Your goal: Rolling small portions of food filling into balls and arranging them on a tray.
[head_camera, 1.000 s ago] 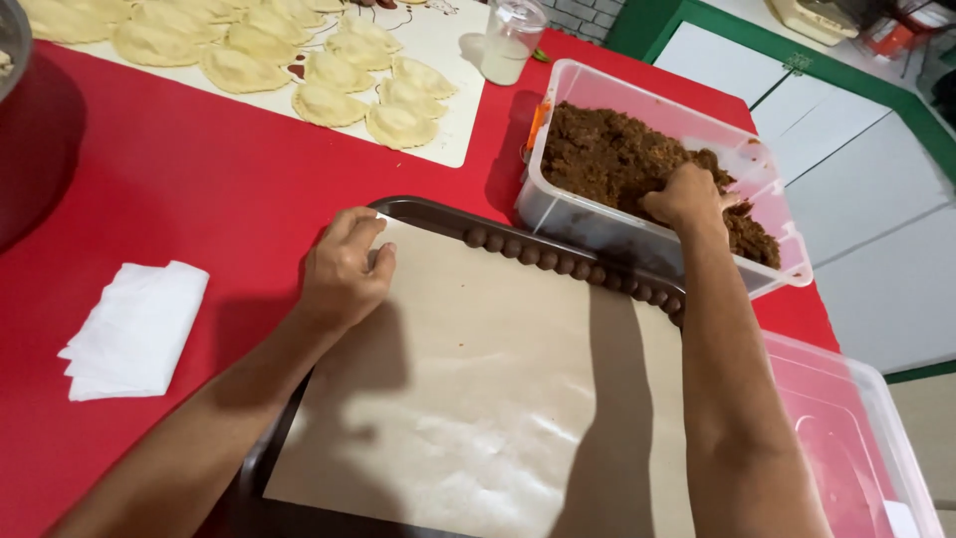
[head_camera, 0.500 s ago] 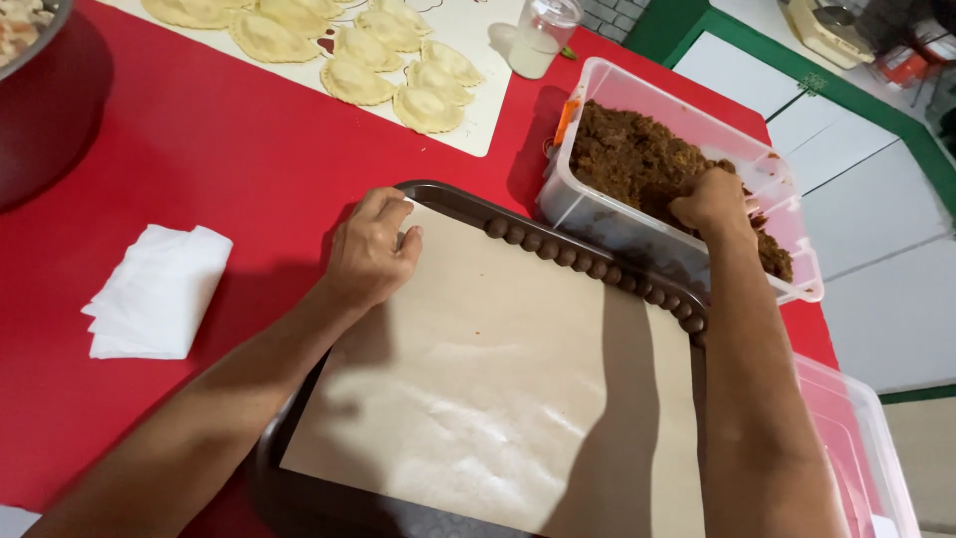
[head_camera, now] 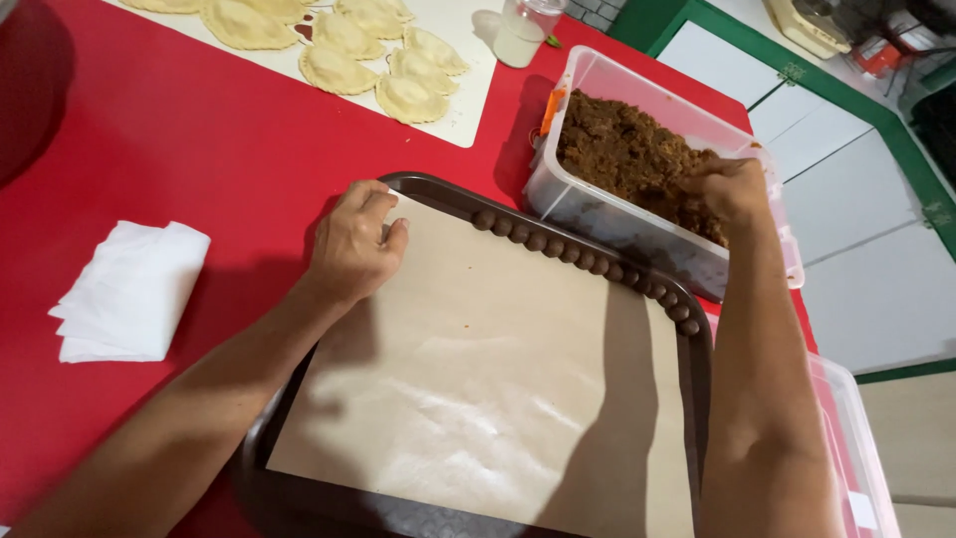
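A dark brown tray (head_camera: 299,394) lined with tan baking paper (head_camera: 488,369) lies on the red table. A row of several small brown balls (head_camera: 583,257) runs along the tray's far edge. My left hand (head_camera: 356,242) rests curled on the paper's far left corner, holding nothing I can see. My right hand (head_camera: 730,187) reaches into a clear plastic tub (head_camera: 607,214) of brown crumbly filling (head_camera: 622,149), with its fingers pinched in the filling.
A folded white napkin (head_camera: 129,291) lies at the left. A white board (head_camera: 468,95) with several folded pastry turnovers (head_camera: 339,40) sits at the back, beside a small clear cup (head_camera: 525,30). Another clear tub with red rim (head_camera: 846,438) stands at the right.
My left hand has stayed on the paper's corner. My right hand has stayed in the filling tub. The camera view has shifted slightly.
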